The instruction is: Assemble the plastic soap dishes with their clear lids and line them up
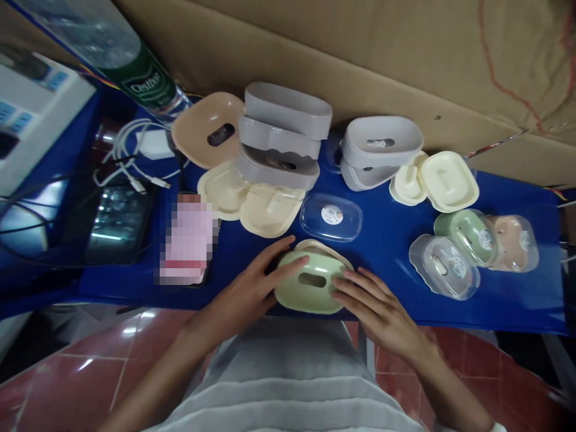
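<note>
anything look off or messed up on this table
Nothing looks spilled or broken. The left stack of grey containers is crooked, its top one offset to the right, and its bottom one overlaps cream lids. The white cable on the left lies in a loose tangle.

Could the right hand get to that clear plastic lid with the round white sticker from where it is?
Probably yes. The clear plastic lid lies just beyond the pale green oval dish that the right hand touches, with nothing seen resting on it and bare blue tabletop on that hand's side.
</note>
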### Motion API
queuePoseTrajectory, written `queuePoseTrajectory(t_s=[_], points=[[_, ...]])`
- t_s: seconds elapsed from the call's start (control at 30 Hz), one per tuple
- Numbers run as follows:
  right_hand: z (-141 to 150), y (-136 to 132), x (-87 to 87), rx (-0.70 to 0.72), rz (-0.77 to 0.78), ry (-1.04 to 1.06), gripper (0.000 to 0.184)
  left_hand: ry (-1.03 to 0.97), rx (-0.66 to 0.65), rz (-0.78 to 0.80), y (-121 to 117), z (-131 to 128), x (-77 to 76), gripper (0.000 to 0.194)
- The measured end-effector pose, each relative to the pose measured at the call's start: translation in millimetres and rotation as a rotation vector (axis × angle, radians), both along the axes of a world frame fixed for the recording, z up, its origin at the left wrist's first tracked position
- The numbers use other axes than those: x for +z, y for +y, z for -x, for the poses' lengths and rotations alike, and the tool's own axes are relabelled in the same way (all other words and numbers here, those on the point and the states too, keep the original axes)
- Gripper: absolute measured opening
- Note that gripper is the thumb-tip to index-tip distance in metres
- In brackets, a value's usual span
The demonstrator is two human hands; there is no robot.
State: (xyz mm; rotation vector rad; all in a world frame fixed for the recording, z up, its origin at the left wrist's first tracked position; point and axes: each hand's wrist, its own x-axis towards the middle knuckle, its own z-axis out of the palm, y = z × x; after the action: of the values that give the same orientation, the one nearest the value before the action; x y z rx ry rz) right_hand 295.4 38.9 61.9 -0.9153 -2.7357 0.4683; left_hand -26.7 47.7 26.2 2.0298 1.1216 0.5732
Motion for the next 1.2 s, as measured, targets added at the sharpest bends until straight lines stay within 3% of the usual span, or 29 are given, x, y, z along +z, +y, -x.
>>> queuePoseTrajectory(t_s=[0.1, 0.27, 0.53, 0.73, 0.87, 1.0, 1.13, 1.2], points=[[9, 8, -8.4, -0.020, -0.046, -0.019, 0.037, 0.074, -0.004, 0.002, -9, -3, 2.5, 0.099], [11, 2, -17.2, -0.098, -0.201, 0.097, 0.040, 0.005, 0.079, -0.075, -13, -14, 4.0, 0.101], [14, -20, -27.6, -0.290, -0.154, 0.067, 0.036, 0.127, -0.090, -0.199, 15, -21, -2.6, 0.076], [20, -30, -38.5, -0.225, -0.087, 0.079, 0.046, 0.122, -0.105, -0.214, 10, -16, 1.2, 0.072], [23, -11, -33.5, -0.088, -0.031, 0.014, 0.051, 0.150, -0.035, -0.222, 1, -9, -1.4, 0.071], [20, 25, -27.6, 0.043, -0.094, 0.053, 0.050, 0.142, 0.038, -0.230, -8, -5, -6.9, 0.070], [9, 74, -29.2, -0.213, -0.111, -0.018, 0.073, 0.081, 0.089, -0.155, -14, -3, -8.9, 0.071], [3, 92, -31.2, -0.255, -0.088, -0.058, 0.077, 0.022, 0.121, -0.061, -16, -4, -8.8, 0.075]])
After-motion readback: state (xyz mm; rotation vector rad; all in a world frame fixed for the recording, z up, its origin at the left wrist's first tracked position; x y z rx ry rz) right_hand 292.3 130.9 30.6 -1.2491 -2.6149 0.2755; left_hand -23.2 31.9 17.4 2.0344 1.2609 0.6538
